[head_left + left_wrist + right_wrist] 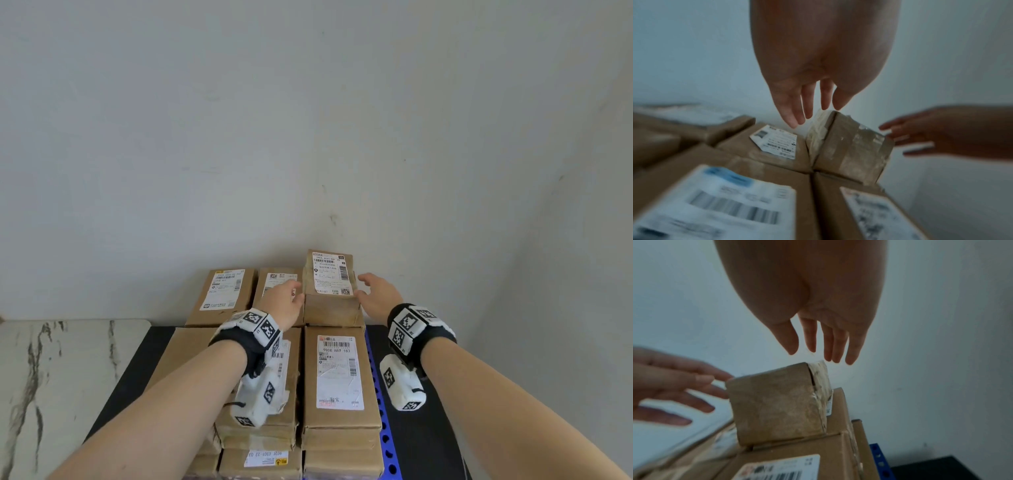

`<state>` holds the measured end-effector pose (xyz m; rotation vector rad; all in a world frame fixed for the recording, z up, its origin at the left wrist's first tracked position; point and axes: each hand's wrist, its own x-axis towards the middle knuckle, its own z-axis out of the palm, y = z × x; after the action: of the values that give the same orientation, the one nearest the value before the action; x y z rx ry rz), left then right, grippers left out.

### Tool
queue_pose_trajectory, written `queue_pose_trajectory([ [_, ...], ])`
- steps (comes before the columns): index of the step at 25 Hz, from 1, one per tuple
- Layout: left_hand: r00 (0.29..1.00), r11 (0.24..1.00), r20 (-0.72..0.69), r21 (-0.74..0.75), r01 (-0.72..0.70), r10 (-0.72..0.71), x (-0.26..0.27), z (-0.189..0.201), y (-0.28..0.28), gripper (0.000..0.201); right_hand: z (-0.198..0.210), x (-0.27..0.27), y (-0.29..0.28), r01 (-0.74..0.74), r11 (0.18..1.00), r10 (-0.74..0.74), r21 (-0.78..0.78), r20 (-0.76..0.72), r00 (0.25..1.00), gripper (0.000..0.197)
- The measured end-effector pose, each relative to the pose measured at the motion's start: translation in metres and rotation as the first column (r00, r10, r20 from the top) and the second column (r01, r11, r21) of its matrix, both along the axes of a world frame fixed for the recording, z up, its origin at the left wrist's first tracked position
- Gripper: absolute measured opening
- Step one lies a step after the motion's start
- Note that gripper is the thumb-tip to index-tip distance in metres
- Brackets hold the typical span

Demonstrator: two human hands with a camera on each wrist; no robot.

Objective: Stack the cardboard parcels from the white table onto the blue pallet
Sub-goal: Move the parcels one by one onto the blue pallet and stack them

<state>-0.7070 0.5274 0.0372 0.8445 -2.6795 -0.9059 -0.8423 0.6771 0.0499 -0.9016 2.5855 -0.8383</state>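
Grey wall behind stack; small brown cardboard parcel [331, 284], centre frame, long axis pointing away, sits between left hand [286, 301] and right hand [378, 294], both loose-fingered, gripping nothing.

Left hand [286, 301] fingers straight, right hand [378, 296] fingers spread

A pale grey wall [308, 120] fills the upper two thirds of the head view, with small scuff marks at centre and right. A black mat [435, 428] lies at lower right, and its dark surface shows again at lower left of centre.
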Motion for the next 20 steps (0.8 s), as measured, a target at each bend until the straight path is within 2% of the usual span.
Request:
queue_pose_trajectory([
  [3,0.984,0.932,0.144,-0.331,0.150,-0.107,0.027,0.005,-0.003,0.037,0.008,0.030,0.001,-0.034,0.991,0.065,0.131,-0.242,0.968,0.036],
  [6,0.982,0.855,0.147,-0.488,0.177,-0.120,0.060,0.012,-0.012,0.034,0.017,0.069,-0.010,-0.020,0.979,0.104,0.203,-0.411,0.906,0.037],
  [9,0.985,0.811,0.127,-0.560,0.169,-0.118,0.104,0.018,-0.027,0.031,0.025,0.123,-0.030,-0.028,0.973,0.141,0.230,-0.492,0.859,0.036],
  [13,0.984,0.744,0.163,-0.649,0.158,-0.067,0.175,0.018,-0.052,0.027,0.019,0.194,-0.073,-0.083,0.956,0.226,0.282,-0.523,0.822,0.035],
  [20,0.967,0.761,0.228,-0.646,0.063,0.114,0.319,0.005,-0.119,0.023,-0.004,0.323,-0.161,-0.267,0.918,0.390,0.294,-0.543,0.744,0.034],
])
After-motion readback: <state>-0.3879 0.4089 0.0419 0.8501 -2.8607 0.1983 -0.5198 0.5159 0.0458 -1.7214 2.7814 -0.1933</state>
